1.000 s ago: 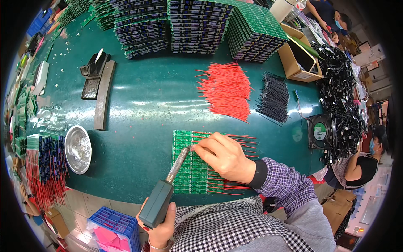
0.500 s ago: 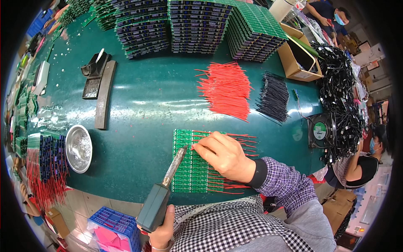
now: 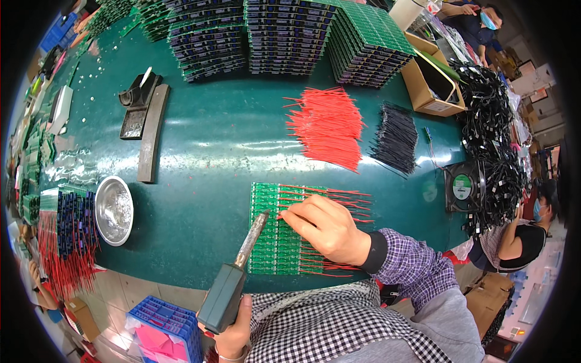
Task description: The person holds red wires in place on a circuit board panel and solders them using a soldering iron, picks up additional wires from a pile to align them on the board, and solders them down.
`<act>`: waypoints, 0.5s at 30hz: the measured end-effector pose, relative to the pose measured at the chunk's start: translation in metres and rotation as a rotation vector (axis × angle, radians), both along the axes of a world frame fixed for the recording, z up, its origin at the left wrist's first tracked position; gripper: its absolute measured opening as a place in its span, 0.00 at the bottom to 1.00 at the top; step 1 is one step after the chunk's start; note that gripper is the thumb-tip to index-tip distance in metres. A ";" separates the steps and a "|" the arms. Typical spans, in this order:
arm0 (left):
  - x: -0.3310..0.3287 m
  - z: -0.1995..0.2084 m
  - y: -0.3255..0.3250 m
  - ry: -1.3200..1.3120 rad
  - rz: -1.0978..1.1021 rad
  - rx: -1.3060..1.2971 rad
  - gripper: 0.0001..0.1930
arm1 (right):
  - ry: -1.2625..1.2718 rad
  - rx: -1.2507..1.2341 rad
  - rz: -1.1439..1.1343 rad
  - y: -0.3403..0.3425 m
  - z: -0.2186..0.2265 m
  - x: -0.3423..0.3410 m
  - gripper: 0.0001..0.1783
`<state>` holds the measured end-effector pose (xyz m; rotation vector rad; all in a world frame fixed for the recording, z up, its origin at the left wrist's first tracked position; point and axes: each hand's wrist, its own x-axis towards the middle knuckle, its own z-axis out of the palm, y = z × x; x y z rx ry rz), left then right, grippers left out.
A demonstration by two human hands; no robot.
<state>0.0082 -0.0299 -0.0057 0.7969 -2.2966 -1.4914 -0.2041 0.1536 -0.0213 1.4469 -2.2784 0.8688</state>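
Note:
A green circuit board panel [image 3: 263,245] lies near the front edge of the table, with rows of small parts. Red wires [image 3: 348,202] stick out to its right, along with some black ones lower down. My left hand [image 3: 235,334] is closed around the dark grey handle of a soldering iron [image 3: 224,296]. The iron's tip rests at or just above the panel's upper middle, beside my right fingertips. Pinched over the panel, my right hand [image 3: 330,230] holds a red wire [image 3: 282,214] by its end; the fingers partly hide it.
Beyond the panel lie piles of red wires [image 3: 327,130] and black wires [image 3: 394,139]. Tall board stacks [image 3: 287,39] line the back. A metal bowl [image 3: 114,212] and a dark bar [image 3: 152,136] sit left. A round fan [image 3: 463,187] and black cables [image 3: 493,133] stand right.
My right fingertips and the iron's tip have shifted slightly nearer to me along the panel. Another red wire shows behind my fingers. The whole view has moved a little.

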 end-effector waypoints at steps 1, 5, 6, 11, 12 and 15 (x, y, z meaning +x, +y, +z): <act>-0.002 -0.001 0.001 0.058 0.048 -0.030 0.14 | -0.028 0.014 0.013 0.000 0.000 0.000 0.19; -0.004 -0.004 0.000 0.043 0.017 -0.070 0.14 | -0.027 0.019 0.013 0.000 -0.001 0.000 0.19; -0.004 -0.004 0.000 0.036 0.010 -0.066 0.14 | -0.005 0.017 0.009 -0.001 -0.001 -0.001 0.17; -0.003 -0.004 -0.001 0.024 -0.001 -0.046 0.14 | 0.029 0.012 -0.005 -0.002 -0.002 0.000 0.15; -0.003 -0.003 -0.002 0.010 -0.017 -0.046 0.14 | 0.010 0.022 0.001 -0.001 -0.002 0.000 0.17; -0.005 -0.001 -0.003 -0.012 -0.042 -0.051 0.14 | -0.007 0.034 0.005 -0.001 -0.002 0.001 0.19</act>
